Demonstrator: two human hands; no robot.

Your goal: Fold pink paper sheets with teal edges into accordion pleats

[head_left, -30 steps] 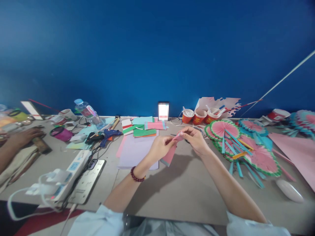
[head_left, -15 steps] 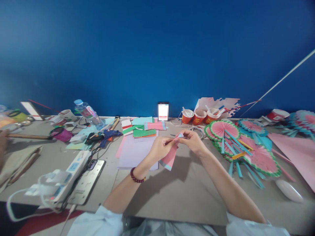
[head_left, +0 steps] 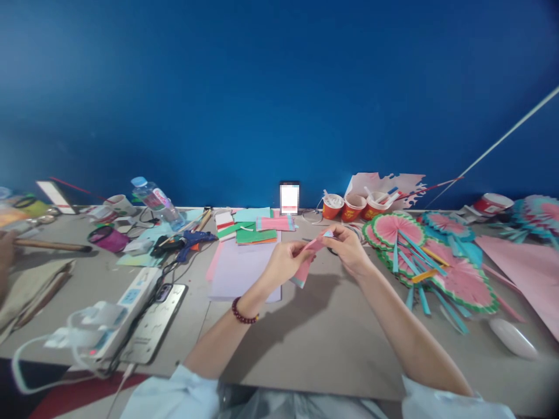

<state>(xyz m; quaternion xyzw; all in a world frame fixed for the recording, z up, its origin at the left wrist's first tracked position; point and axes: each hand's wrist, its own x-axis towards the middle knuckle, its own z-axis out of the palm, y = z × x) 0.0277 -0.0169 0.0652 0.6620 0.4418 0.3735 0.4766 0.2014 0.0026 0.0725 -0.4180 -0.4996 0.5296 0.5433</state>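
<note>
The left hand (head_left: 285, 263) and the right hand (head_left: 348, 247) each have the grip clamped on the pink paper strip (head_left: 303, 271), which is held tilted above the bench (head_left: 314, 349), its lower end directed downward near the lilac sheet (head_left: 238, 270).

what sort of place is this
Likely a paper-craft workspace: there are pleated fans, what looks like a glue gun, and pink paper held in the left hand and right hand.
</note>
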